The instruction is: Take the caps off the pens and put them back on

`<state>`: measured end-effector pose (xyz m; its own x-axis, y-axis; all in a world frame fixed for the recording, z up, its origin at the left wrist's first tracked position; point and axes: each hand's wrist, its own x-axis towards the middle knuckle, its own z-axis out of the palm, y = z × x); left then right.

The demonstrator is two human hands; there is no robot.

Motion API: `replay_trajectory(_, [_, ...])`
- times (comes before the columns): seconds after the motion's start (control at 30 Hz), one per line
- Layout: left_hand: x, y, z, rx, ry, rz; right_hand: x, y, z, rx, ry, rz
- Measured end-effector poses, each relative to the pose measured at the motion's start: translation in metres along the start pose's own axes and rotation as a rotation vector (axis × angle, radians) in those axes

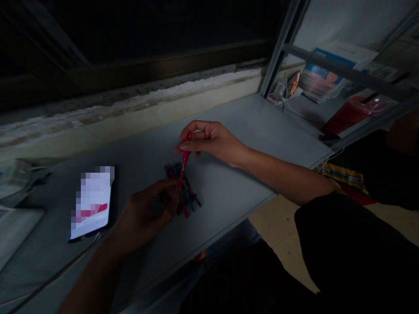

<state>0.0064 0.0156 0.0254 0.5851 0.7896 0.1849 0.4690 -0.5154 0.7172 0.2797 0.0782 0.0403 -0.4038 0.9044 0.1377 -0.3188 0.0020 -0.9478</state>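
Above the table, my right hand (209, 141) pinches the upper, solid-red end of a slim red pen (183, 163) between thumb and fingers. The pen slants down to the left, its lower part thinner and partly see-through. At that lower end the fingers of my left hand (149, 209) close on the pen, in shadow. Beneath the pen lies a small heap of pens (188, 196), dark, blue and red, partly covered by my left hand.
A phone (91, 200) with a lit screen lies on the grey table (235, 196), left of my left hand, with a cable (65, 270) nearby. Past a metal frame (340, 72) on the right stand a red cup (352, 113) and stacked boxes or books (324, 80). A wall ledge (147, 109) borders the back.
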Motion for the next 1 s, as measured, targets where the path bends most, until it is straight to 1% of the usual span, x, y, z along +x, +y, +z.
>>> replay_trajectory(0.1, [0.000,0.000,0.000,0.006,0.008,-0.005,-0.001,0.000,0.000,0.010,-0.006,0.005])
replay_trajectory(0.27, [-0.001,-0.005,0.001,0.028,0.031,-0.043,-0.002,0.008,0.005,-0.044,-0.129,0.057])
replay_trajectory(0.33, [-0.001,-0.006,0.003,0.054,0.046,-0.051,-0.002,0.012,0.006,-0.052,-0.149,0.064])
replay_trajectory(0.43, [0.000,-0.006,0.005,0.048,0.066,-0.026,-0.003,0.014,0.006,-0.053,-0.117,0.058])
replay_trajectory(0.47, [0.000,-0.005,0.006,0.033,0.093,-0.007,-0.004,0.014,0.005,-0.057,-0.109,0.061])
replay_trajectory(0.53, [0.001,-0.004,0.007,-0.026,0.100,0.046,-0.005,0.013,0.006,-0.065,-0.080,0.049])
replay_trajectory(0.67, [-0.001,-0.004,0.011,-0.020,0.119,0.059,-0.010,0.010,0.008,-0.108,-0.060,0.074])
replay_trajectory(0.73, [-0.003,-0.006,0.014,-0.014,0.115,0.055,-0.013,0.009,0.009,-0.188,-0.034,0.081])
replay_trajectory(0.8, [-0.005,-0.008,0.018,-0.012,0.115,0.055,-0.015,0.008,0.008,-0.372,0.005,0.069])
replay_trajectory(0.83, [-0.006,-0.009,0.019,-0.012,0.120,0.057,-0.016,0.008,0.008,-0.481,0.004,0.062])
replay_trajectory(0.9, [-0.007,-0.011,0.019,-0.010,0.140,0.063,-0.017,0.007,0.005,-0.652,-0.044,0.065])
replay_trajectory(0.93, [-0.008,-0.012,0.017,-0.007,0.154,0.064,-0.017,0.006,0.003,-0.688,-0.079,0.071])
replay_trajectory(1.0, [-0.010,-0.013,0.012,0.001,0.190,0.052,-0.016,0.005,-0.002,-0.648,-0.143,0.063])
